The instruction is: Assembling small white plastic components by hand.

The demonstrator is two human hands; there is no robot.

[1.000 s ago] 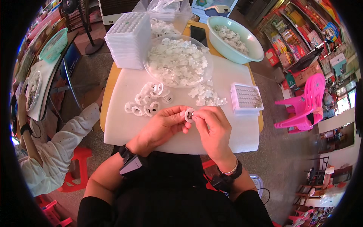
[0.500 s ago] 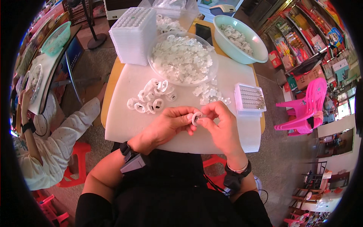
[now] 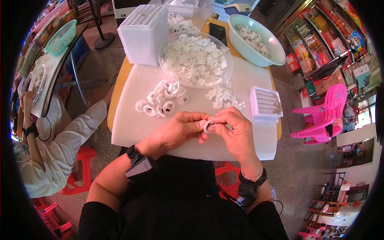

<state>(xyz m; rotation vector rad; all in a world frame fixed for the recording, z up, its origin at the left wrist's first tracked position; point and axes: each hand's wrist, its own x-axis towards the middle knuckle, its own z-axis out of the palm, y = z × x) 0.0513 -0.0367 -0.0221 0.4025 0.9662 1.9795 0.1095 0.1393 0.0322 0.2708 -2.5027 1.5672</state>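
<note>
A small white plastic ring-shaped part (image 3: 208, 126) with a dark inside is held up above the near part of the table. My left hand (image 3: 185, 129) pinches its left side between thumb and fingers. On its other side my right hand (image 3: 235, 132) is closed, thumb and forefinger pressed on the ring. To the left of my hands lies a loose pile of similar white ring parts (image 3: 160, 99). Just beyond my right hand are scattered small clear-white plastic pieces (image 3: 224, 97). A round clear tray (image 3: 163, 62) behind them is heaped with more of these pieces.
Stacked white trays (image 3: 143, 38) stand at the back left, near a clear bin (image 3: 204, 16). A pale green basin (image 3: 276, 56) of white parts and a dark phone (image 3: 217, 33) are back right. A small compartment box (image 3: 267, 104) sits right. Another person (image 3: 60, 148) sits at left.
My right forefinger has closed in toward the ring, and my hands stay at nearly the same place. The view has shifted slightly.
</note>
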